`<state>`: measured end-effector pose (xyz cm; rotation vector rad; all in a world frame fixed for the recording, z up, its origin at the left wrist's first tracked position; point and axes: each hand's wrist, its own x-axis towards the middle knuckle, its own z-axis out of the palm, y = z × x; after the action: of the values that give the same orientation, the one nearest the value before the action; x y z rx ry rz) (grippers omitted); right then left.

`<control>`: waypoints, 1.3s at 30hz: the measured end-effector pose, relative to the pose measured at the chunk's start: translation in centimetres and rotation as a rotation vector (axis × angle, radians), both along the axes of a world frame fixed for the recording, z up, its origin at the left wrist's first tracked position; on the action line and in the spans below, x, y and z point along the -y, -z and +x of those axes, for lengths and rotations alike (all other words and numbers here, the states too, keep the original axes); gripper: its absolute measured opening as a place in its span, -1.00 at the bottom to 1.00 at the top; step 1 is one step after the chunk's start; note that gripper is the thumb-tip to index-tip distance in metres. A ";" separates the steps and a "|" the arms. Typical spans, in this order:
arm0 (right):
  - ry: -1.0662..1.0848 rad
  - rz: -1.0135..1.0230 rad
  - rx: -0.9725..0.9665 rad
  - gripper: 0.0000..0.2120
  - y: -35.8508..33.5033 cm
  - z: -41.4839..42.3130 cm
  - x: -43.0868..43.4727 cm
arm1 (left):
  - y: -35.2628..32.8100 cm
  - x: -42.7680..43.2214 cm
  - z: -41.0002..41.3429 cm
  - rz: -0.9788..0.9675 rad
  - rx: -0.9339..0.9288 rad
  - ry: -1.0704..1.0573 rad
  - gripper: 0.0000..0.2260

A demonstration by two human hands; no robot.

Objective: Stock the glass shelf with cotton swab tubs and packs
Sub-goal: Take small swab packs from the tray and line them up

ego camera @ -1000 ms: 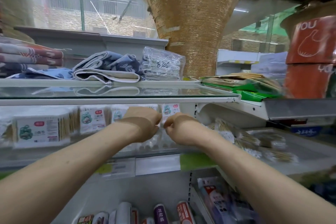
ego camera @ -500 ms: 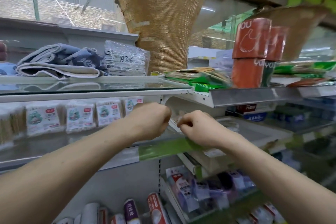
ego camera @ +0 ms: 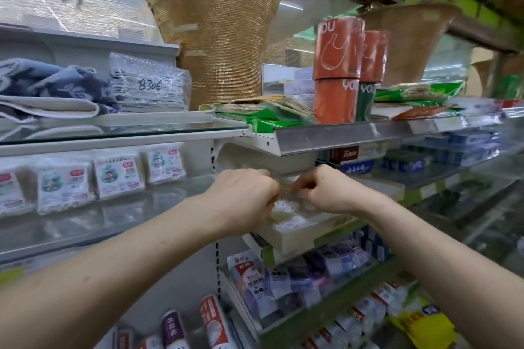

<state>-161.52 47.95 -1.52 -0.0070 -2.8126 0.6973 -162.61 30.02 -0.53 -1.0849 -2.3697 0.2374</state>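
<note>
Got both hands up at mid-shelf height, gripping a clear swab pack (ego camera: 286, 205) between them. Clamping its left end with the left hand (ego camera: 243, 201), knuckles toward the camera and fingers curled under. Pinching the right end with the right hand (ego camera: 329, 190), fingers (ego camera: 304, 185) tucked in tight. Holding it just above a white shelf (ego camera: 295, 235) with more swabs lying underneath, kinda blurry though. Off to the left, standing in a row on the glass shelf (ego camera: 85, 224): labelled swab packs (ego camera: 119, 176). Up top, folded towels (ego camera: 56, 88) beside a plastic bag (ego camera: 150, 85) marked 8306. Over on the right, stacked orange tubes (ego camera: 337, 65).
</note>
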 end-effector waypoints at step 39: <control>0.113 -0.494 0.000 -0.61 -0.8 -3.3 0.4 | -0.9 1.2 -7.0 0.055 0.051 -0.293 -0.78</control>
<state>-164.80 47.59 -0.67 -0.2501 -2.5393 1.3359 -169.60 28.81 0.33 -0.7236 -2.5609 0.2489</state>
